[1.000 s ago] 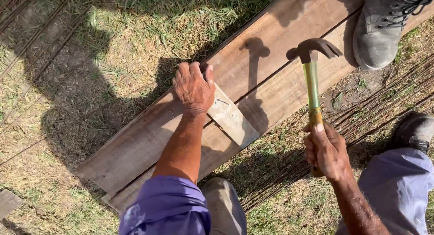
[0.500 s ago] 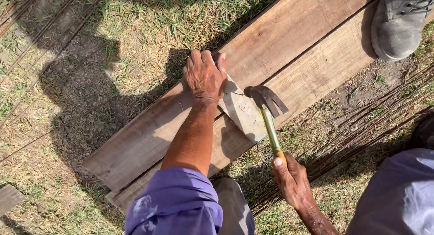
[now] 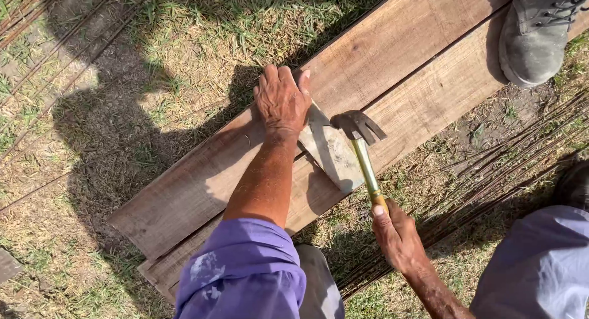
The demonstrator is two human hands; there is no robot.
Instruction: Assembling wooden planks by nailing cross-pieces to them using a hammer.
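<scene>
One claw hammer (image 3: 362, 147), yellow-handled, in clenched right hand (image 3: 397, 236); left hand (image 3: 282, 101) flat on wood block (image 3: 331, 150).

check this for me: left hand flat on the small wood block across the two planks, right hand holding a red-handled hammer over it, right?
Not quite: the hammer has a yellow handle, not red, as the head view shows. The rest holds: left hand on the small wood block across the planks, right hand gripping it.

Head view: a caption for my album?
Left hand steadies a small wood block across two planks; right hand holds a hammer.
</scene>
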